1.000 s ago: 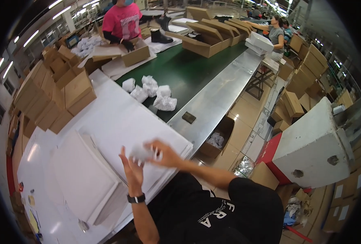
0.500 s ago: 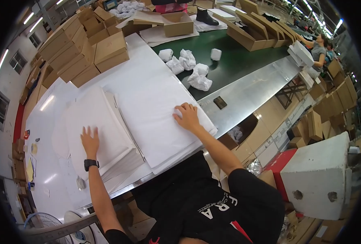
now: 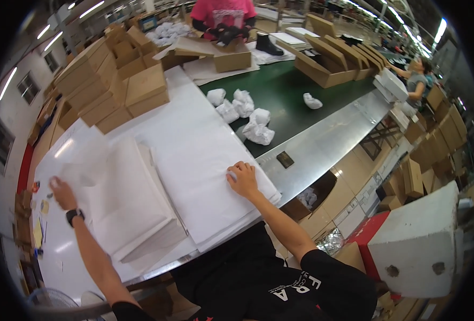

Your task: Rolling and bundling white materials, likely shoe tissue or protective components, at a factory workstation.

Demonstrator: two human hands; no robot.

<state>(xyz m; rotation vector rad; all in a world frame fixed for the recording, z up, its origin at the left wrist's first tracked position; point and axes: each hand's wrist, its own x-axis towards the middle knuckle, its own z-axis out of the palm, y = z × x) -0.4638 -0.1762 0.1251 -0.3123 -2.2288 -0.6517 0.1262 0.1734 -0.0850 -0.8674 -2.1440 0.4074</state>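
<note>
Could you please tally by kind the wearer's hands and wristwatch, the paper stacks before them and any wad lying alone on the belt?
Bare left hand, bare right hand: 2
Black strapped wristwatch: 1
Flat white left paper stack, flat white right paper stack: 2
Crumpled white wad, alone on green belt: 1
Total: 6

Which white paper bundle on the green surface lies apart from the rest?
The rightmost white bundle, alone on the green surface; the other bundles cluster near its left edge.

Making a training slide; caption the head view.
Right hand on one white paper stack, blurred left hand beside another stack.
</note>
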